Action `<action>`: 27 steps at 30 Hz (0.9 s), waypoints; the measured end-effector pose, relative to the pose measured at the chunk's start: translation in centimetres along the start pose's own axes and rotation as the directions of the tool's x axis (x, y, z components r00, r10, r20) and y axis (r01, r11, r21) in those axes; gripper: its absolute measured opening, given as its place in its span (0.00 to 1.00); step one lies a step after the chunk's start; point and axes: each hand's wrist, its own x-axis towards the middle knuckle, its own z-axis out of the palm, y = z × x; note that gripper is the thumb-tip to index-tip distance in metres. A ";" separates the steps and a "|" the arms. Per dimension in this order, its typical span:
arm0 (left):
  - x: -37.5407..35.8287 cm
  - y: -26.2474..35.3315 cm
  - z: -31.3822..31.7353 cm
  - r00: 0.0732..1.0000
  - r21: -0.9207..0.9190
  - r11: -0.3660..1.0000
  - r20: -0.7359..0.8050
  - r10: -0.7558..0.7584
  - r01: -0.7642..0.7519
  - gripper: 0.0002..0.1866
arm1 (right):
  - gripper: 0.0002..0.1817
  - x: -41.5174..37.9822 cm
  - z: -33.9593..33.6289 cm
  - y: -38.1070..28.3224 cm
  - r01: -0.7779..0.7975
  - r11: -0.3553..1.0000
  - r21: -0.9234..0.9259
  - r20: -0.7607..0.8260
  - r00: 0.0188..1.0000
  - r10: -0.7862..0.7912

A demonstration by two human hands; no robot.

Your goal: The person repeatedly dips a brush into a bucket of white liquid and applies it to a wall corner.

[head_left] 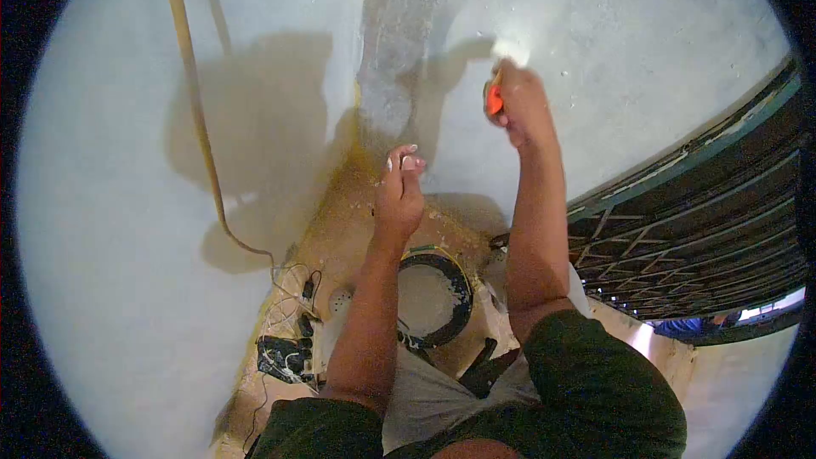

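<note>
My right hand (525, 102) is raised at the right-hand wall and closed around the orange handle (494, 98) of what looks like a putty knife. Its pale blade end (512, 53) is against or close to the wall, blurred and bright. Lower and further left, my left hand (401, 191) is held up near the wall corner, fingers loosely bent and apart, with white smears on the fingertips. Nothing shows in it. Below my hands a round black tub (463, 310) of greyish-white paste stands on the floor.
Pale walls meet at a corner with a grey unpainted strip (395, 51). A tan hose or cable (194, 89) hangs down the left wall. Tangled wires and a black bag-like item (285, 357) lie on the floor at left. A folding metal gate (680, 229) stands at right.
</note>
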 end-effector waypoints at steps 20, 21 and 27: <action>0.1 0.2 -0.1 0.995 -0.042 0.995 0.048 0.090 -0.088 0.19 | 0.11 3.1 1.1 16.5 0.207 0.719 -0.663 0.341 0.939 0.045; 0.2 0.0 0.0 0.995 -0.046 0.995 0.050 0.092 -0.090 0.19 | 0.14 2.0 2.8 6.6 -0.203 0.842 -0.500 0.174 0.929 0.327; 0.4 0.1 0.4 0.997 -0.053 0.997 0.053 0.063 -0.060 0.18 | 0.21 2.6 7.6 -4.0 0.398 0.890 -0.223 -0.151 0.888 -0.435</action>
